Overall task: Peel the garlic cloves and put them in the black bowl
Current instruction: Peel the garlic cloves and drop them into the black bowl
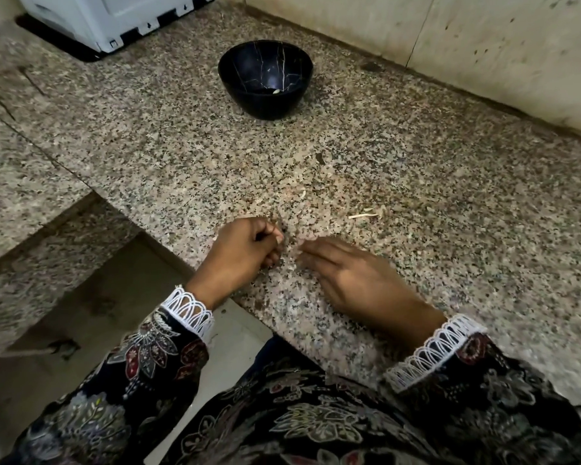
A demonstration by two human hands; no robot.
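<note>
The black bowl [265, 107] with thin white veins stands at the back of the granite counter [182, 146]. One pale peeled garlic clove [276, 91] lies at its bottom. My left hand [242, 253] rests at the counter's front edge with its fingers curled shut; whether anything is inside is hidden. My right hand [356, 280] lies beside it, palm down, fingers stretched towards the left hand's fingertips, holding nothing I can see. A small gap separates the two hands. Thin strips of garlic skin [363, 215] lie on the counter to the right of the hands.
A white appliance [114, 18] sits at the back left. A tiled wall [483, 45] runs along the back right. The counter's front edge cuts diagonally under my wrists, with a lower granite ledge [24, 196] on the left. Another skin scrap [303, 193] lies ahead of the hands.
</note>
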